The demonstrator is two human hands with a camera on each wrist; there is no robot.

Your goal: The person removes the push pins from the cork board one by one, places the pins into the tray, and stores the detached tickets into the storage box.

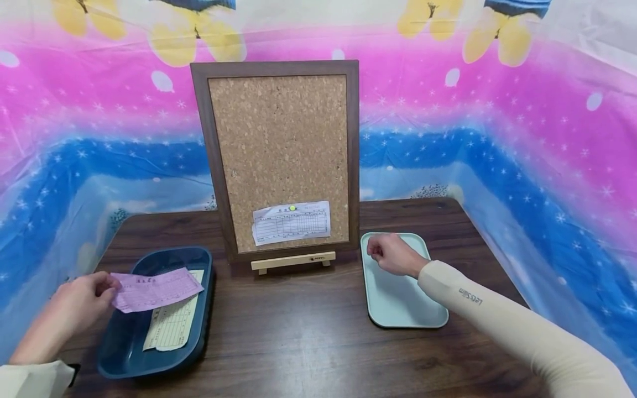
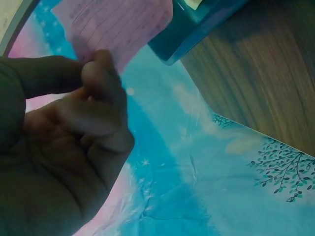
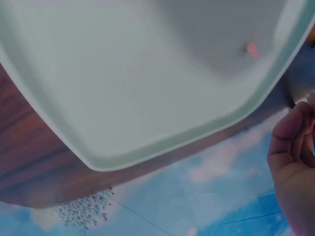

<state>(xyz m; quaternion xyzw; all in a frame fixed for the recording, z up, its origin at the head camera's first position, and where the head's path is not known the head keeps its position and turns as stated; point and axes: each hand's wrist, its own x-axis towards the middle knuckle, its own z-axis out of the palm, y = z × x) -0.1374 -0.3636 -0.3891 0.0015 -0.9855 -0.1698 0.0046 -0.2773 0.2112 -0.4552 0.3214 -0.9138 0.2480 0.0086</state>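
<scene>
My left hand (image 1: 79, 301) pinches the left end of a pink printed slip (image 1: 154, 290) between thumb and fingers. The slip is held over the dark blue tray (image 1: 205, 326), overlapping a pale yellow slip (image 1: 174, 326) that lies inside it. Above the upper left part of the pale green tray (image 1: 370, 309) is my right hand (image 1: 395, 254), fingers curled and thumb close to the fingertips. I cannot tell whether anything small is between them. In the right wrist view, a small pink push pin (image 3: 252, 49) lies in that tray, apart from the fingertips.
A framed corkboard (image 1: 283, 149) stands on a small wooden easel (image 1: 293, 261) at the back of the table. A white printed slip (image 1: 291, 225) is fixed low on the cork by a yellow-green push pin (image 1: 292, 208). Patterned cloth (image 1: 418, 143) surrounds the dark wood table (image 1: 293, 342).
</scene>
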